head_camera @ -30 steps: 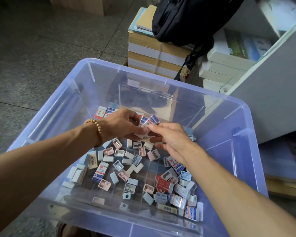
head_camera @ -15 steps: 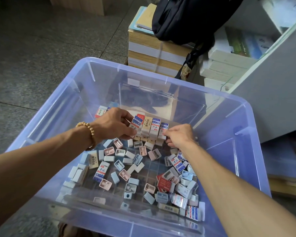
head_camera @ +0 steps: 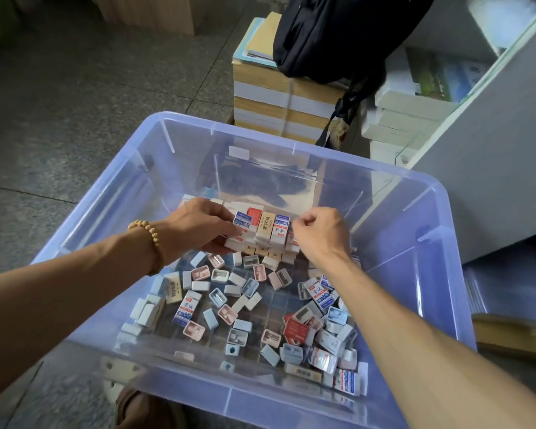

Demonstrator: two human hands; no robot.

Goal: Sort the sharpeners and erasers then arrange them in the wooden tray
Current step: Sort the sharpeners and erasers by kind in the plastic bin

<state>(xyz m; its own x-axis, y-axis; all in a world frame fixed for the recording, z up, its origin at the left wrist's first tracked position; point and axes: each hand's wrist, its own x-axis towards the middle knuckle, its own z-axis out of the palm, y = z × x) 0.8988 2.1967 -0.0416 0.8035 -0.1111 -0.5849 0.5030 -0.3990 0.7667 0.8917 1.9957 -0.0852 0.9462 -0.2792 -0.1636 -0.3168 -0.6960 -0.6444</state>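
- The left hand [head_camera: 195,226], with a bead bracelet [head_camera: 150,243] on its wrist, reaches into a clear blue-tinted plastic bin [head_camera: 440,274] and pinches a blue-and-white wrapped eraser [head_camera: 241,222] between thumb and fingers at the left end of a row.
- That row of wrapped erasers [head_camera: 268,227] stands on end near the bin's far wall, packed side by side: a red-and-white one, a tan one and another blue-and-white one show between the 2 hands.
- The right hand [head_camera: 321,233] sits at the row's right end with its fingers curled tight; whether they grip anything cannot be told.
- Loose pencil sharpeners [head_camera: 218,297] in pink, blue and white lie scattered over the bin floor nearer the person, mixed with more wrapped erasers [head_camera: 186,308].
- A red-wrapped eraser [head_camera: 296,331] lies flat among the pile on the right.
- A gridded wooden tray [head_camera: 270,308] shows dimly under the loose pieces.
- Behind the bin stands a stack of books [head_camera: 276,100] with a black bag [head_camera: 331,35] resting on it.
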